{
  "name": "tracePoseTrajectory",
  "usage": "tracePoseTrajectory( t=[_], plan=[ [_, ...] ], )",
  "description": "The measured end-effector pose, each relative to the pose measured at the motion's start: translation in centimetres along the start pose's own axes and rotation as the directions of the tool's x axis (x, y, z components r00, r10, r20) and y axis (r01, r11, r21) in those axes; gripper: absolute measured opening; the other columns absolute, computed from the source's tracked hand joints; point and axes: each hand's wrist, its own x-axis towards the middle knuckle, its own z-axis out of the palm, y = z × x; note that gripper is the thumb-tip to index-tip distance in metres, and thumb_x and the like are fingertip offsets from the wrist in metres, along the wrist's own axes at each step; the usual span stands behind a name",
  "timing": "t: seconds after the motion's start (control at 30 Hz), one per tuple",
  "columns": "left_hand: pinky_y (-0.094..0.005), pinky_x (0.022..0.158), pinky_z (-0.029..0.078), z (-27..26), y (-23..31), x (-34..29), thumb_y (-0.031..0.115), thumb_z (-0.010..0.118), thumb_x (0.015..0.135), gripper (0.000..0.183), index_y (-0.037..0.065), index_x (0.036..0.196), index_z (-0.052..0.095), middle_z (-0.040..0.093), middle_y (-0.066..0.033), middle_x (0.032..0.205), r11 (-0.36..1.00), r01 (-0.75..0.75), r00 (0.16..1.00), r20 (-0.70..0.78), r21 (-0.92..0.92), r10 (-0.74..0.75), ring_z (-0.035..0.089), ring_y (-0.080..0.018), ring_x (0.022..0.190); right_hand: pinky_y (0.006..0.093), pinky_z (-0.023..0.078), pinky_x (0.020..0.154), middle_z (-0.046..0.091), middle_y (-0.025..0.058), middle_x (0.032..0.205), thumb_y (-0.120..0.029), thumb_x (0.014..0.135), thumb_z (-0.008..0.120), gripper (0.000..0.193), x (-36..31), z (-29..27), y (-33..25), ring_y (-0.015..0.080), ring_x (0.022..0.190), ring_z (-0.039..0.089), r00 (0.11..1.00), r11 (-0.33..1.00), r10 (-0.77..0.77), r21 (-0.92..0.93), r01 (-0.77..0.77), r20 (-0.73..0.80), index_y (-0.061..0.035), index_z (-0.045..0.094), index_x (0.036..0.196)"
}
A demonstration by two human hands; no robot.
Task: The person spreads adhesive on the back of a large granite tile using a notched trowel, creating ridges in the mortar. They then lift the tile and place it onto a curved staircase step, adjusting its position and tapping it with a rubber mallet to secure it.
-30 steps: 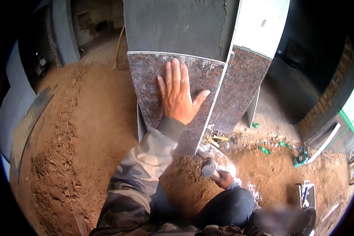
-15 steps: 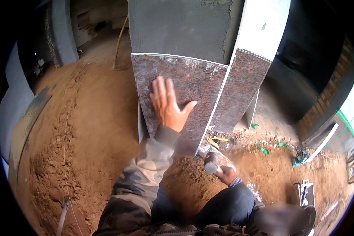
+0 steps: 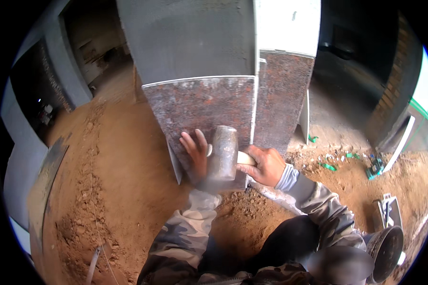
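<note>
My right hand (image 3: 269, 167) grips the pale handle of a mallet (image 3: 225, 154), whose thick grey head is raised in front of a tile. That tile, a mottled reddish-grey stone slab (image 3: 204, 102), covers the lower front of a grey plastered column (image 3: 190, 40). Fingers spread, my left hand (image 3: 195, 151) lies against the slab just left of the mallet head, which hides part of it. A similar slab (image 3: 285, 95) covers the column's right side, with a pale edge strip (image 3: 255, 95) running down the corner between them.
Loose brown soil (image 3: 114, 166) surrounds the column. At the right lie a teal tool (image 3: 375, 168), green scraps (image 3: 327, 166) and a white strip (image 3: 398, 144). A dark bucket (image 3: 385, 254) stands near my right side. A thin string (image 3: 96, 218) crosses the soil at left.
My right hand has lifted the mallet from low near the ground up to the slab. My left hand has slid lower on the slab, and the view has shifted.
</note>
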Motion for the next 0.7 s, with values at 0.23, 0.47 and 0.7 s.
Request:
tracePoseTrajectory(
  t=[0.23, 0.47, 0.7],
  plan=[
    [-0.056, 0.117, 0.023, -1.7, 1.6, 0.1, 0.055, 0.057, 0.082, 0.092, 0.007, 0.155, 0.027, 0.018, -0.032, 0.159, 0.994, 0.078, 0.997, 0.002, -0.075, -0.078, 0.019, -0.0455, 0.149, 0.0401, 0.052, 0.058, 0.065, 0.0204, 0.073, -0.028, 0.088, 0.076, 0.034, 1.2, 1.2, 0.5, 0.035, 0.065, 0.068, 0.992, 0.992, 0.121, 0.052, -0.118, -0.039, 0.0016, 0.062, 0.096],
    [-0.0572, 0.118, 0.02, -1.8, 1.7, 0.6, 0.059, 0.064, 0.075, 0.106, 0.009, 0.158, 0.02, 0.014, -0.0314, 0.16, 0.978, 0.081, 0.997, 0.02, -0.195, -0.078, 0.016, -0.0441, 0.15, 0.045, 0.052, 0.058, 0.065, 0.0232, 0.074, -0.033, 0.089, 0.074, 0.035, 1.3, 1.5, 1.9, 0.0418, 0.068, 0.066, 0.993, 0.99, 0.116, 0.087, -0.114, -0.024, -0.0006, 0.061, 0.093],
    [-0.0585, 0.116, 0.025, -4.2, -0.1, -0.3, 0.039, 0.067, 0.086, 0.079, 0.003, 0.15, 0.036, 0.018, -0.0295, 0.16, 0.907, 0.044, 0.982, 0.185, -0.419, 0.038, 0.021, -0.0494, 0.147, 0.0442, 0.053, 0.059, 0.067, 0.0166, 0.076, -0.038, 0.084, 0.077, 0.037, -0.9, 0.2, 4.6, 0.0366, 0.067, 0.067, 0.981, 0.996, 0.078, 0.039, -0.086, 0.178, -0.0051, 0.064, 0.096]
  ],
)
